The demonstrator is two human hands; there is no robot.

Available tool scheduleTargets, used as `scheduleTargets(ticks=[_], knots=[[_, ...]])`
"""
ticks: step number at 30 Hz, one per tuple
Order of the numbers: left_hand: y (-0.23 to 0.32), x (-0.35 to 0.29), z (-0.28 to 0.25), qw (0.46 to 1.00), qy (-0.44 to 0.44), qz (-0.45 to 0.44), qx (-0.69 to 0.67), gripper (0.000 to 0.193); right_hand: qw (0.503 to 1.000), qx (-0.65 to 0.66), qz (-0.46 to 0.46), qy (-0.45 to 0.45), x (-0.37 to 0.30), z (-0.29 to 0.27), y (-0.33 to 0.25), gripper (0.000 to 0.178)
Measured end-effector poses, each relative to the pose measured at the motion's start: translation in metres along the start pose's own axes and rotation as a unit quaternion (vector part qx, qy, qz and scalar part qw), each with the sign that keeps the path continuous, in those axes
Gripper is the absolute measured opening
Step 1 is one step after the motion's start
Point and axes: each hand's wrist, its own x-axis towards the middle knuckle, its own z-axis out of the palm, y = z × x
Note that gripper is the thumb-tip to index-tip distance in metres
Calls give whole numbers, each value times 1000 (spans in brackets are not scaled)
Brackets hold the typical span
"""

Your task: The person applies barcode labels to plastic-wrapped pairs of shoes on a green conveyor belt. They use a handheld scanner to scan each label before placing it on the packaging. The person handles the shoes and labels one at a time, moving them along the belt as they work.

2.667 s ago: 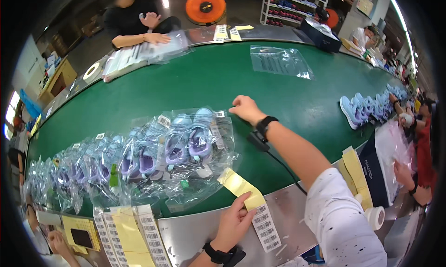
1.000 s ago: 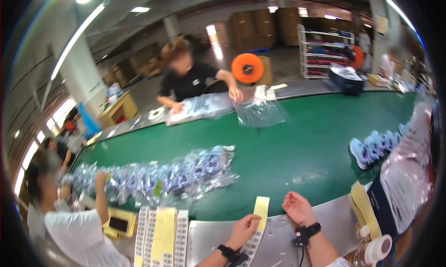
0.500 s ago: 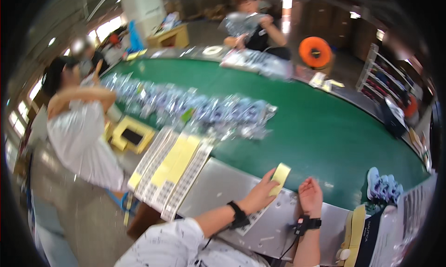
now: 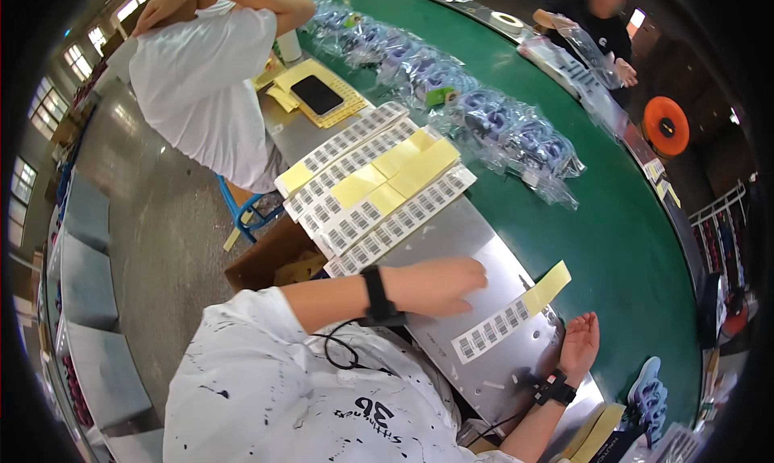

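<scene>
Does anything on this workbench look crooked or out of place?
Mostly tidy. One sticker strip lies slanted on the metal ledge beside the left hand, its yellow backing peeled and hanging over the green belt. The bagged shoes overlap loosely.

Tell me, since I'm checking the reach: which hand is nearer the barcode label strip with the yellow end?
Left. The left hand lies flat on the metal ledge beside the barcode label strip, fingertips close to it. The right hand rests palm up a little farther off, past its other side.
</scene>
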Motion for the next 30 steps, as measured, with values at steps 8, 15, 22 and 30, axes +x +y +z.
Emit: scheduleTargets(ticks=[8, 15, 22, 30], knots=[[-52, -104, -73, 946, 227, -165, 162, 30, 986, -149, -63, 41, -4, 10, 0, 20], [-48, -187, -80, 847, 224, -465, 128, 30, 975, -195, -63, 82, -11, 23, 3, 17], [-80, -197, -26, 607, 425, -376, -556, 35, 955, -258, -104, 107, -16, 48, 18, 12], [-75, -163, -23, 580, 446, -243, -636, 32, 938, -266, -147, 169, -14, 59, 8, 5]])
